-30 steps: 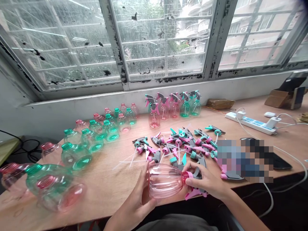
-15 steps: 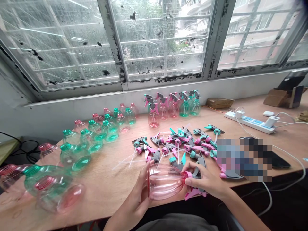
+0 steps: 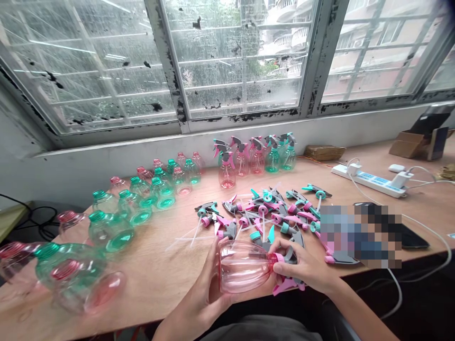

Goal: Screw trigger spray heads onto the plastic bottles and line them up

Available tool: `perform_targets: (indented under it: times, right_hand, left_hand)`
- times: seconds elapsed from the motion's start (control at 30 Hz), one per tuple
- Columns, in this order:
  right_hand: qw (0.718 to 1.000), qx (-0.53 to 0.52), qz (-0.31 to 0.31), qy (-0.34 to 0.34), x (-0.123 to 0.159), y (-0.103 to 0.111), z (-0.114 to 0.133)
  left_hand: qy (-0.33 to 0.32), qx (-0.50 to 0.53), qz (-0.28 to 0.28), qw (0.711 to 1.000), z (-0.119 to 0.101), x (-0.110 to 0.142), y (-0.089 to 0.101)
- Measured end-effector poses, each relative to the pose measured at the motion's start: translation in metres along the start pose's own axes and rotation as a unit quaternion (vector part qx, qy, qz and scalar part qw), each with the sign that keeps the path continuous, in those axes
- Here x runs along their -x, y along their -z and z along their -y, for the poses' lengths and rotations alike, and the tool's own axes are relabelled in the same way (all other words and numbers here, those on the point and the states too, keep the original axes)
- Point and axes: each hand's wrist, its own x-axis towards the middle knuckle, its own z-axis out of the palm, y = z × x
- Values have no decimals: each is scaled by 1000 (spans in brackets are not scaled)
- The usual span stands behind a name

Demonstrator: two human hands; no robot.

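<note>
A clear pink spray bottle point(image 3: 243, 267) lies sideways in front of me, its base to the left and its neck to the right. My left hand point(image 3: 208, 279) is closed around the base end. At the neck, my right hand point(image 3: 296, 265) pinches the pink collar of a grey and pink trigger sprayer point(image 3: 278, 258), which sits against the bottle's mouth. How far it is screwed on I cannot tell. Just beyond the bottle lies a pile of loose pink, teal and grey trigger sprayers point(image 3: 263, 210), some with clear dip tubes.
Several open pink and green bottles point(image 3: 121, 232) stand along the left of the wooden table point(image 3: 167, 274). Bottles with sprayers fitted point(image 3: 241, 158) stand by the wall. To the right are a white power strip point(image 3: 369, 180), a dark phone point(image 3: 414, 237) and white cables.
The left hand's fingers have shifted slightly around the bottle's base, and the bottle has turned or tilted a little. The right hand stays at the collar.
</note>
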Motion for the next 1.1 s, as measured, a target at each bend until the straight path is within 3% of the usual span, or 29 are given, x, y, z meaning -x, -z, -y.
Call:
perform_targets:
  times: [0.2,0.6,0.8,1.1]
  right_hand:
    - [1000,14,-7,0,0,0,1]
    - [1000,-17,8,-1,-1,-1,5]
    - [1000,-24,11,-5,0,-1,2]
    - [1000,-3,-2,-10,0,0,0]
  left_hand:
    - [-4,-34,4,999,2,1,1]
    - [-30,-4,-13,999,3,0,-1]
    - [-15,-53,-2,998,3,1,1]
    - [-22,-7,7,1000,-6,0,0]
